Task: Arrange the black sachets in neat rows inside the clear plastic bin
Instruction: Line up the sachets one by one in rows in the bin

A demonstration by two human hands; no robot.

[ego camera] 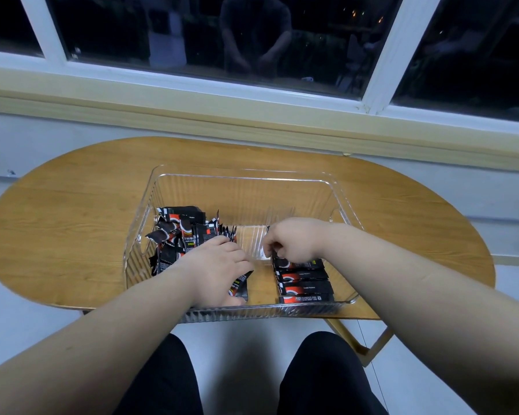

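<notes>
- Lying in the clear plastic bin [246, 176], black sachets [180, 235] are heaped at left; a flat row [304, 283] is laid at right.
- One sachet [241, 287] is gripped by the left hand [219, 271] near the front wall.
- The right hand [294, 239] is curled over the row's far end, grasp unclear.
- The bin is borne by the table [72, 211].

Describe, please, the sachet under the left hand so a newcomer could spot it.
Find the clear plastic bin on the oval wooden table. Near its front wall, between the jumbled pile on the left and the neat row on the right, one sachet sits alone, gripped by the left hand.
</notes>
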